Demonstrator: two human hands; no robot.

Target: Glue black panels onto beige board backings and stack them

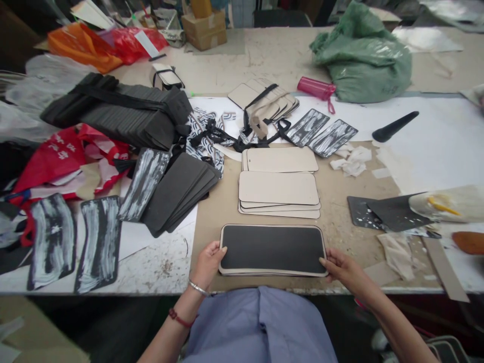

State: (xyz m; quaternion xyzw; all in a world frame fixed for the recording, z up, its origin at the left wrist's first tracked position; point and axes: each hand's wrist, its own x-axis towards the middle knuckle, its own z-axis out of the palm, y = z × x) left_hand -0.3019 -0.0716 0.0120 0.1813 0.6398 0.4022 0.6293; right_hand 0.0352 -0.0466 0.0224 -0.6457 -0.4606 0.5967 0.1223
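Note:
At the table's front edge lies a rounded rectangular panel (273,250), black on top with a pale beige rim, apparently on top of another. My left hand (208,262) grips its left end, thumb on the black face and fingers at the side. On the right end, my right hand (336,263) pinches the edge the same way. Just beyond it sits a stack of beige panels (279,188), and behind that another beige pair (282,159). To the left, plain black panels (177,194) lie fanned out beside a black panel smeared with white (144,184).
White-smeared panels lie at front left (97,244) and back right (333,137). A strapped bundle of dark panels (128,108) stands at left. Right are a glue-stained container (449,204), cloth scraps (399,254) and a black tapered tool (395,127). A green sack (366,60) sits behind.

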